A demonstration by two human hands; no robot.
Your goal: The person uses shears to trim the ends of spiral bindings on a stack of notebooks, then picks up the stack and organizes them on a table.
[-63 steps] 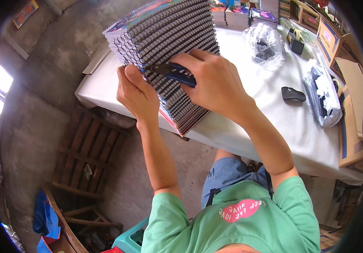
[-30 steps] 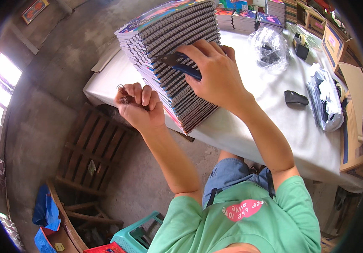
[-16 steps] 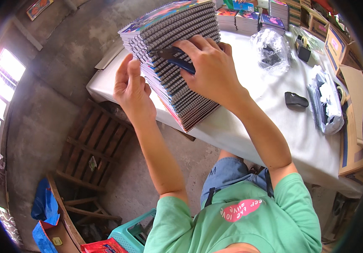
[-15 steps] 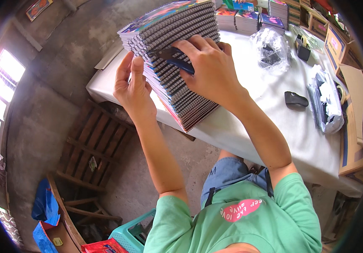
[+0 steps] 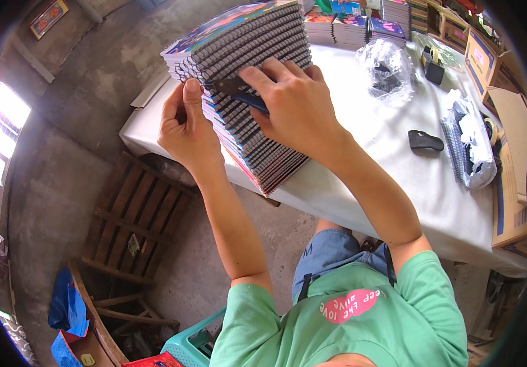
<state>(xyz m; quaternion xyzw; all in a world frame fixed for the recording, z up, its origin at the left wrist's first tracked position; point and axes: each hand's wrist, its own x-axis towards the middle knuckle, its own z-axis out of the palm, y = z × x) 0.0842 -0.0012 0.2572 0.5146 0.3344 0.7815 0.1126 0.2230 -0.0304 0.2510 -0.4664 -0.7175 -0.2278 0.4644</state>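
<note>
A tall stack of spiral-bound notebooks (image 5: 260, 131) stands at the table's near left edge, dark coils facing me and colourful covers on top. My right hand (image 5: 297, 107) is closed around blue-handled pliers (image 5: 250, 101), whose dark metal jaws point left at the coils near the stack's upper left corner. Just left of the jaws, my left hand (image 5: 190, 131) has its thumb and fingers drawn together against that corner, by the coil ends. Whatever lies between those fingertips is too small or hidden to make out.
More notebook stacks (image 5: 350, 30) stand at the table's far side. On the white tablecloth (image 5: 361, 171) lie a black object (image 5: 426, 140), a clear plastic bag (image 5: 386, 70), a tape dispenser (image 5: 433, 67) and bagged coils (image 5: 468, 144). Cardboard boxes (image 5: 508, 183) line the right. A teal stool (image 5: 193, 339) sits below.
My left thumb has moved in against the stack's corner, nearer the coil ends. The pliers stay at about the same coils, while the whole view has shifted slightly.
</note>
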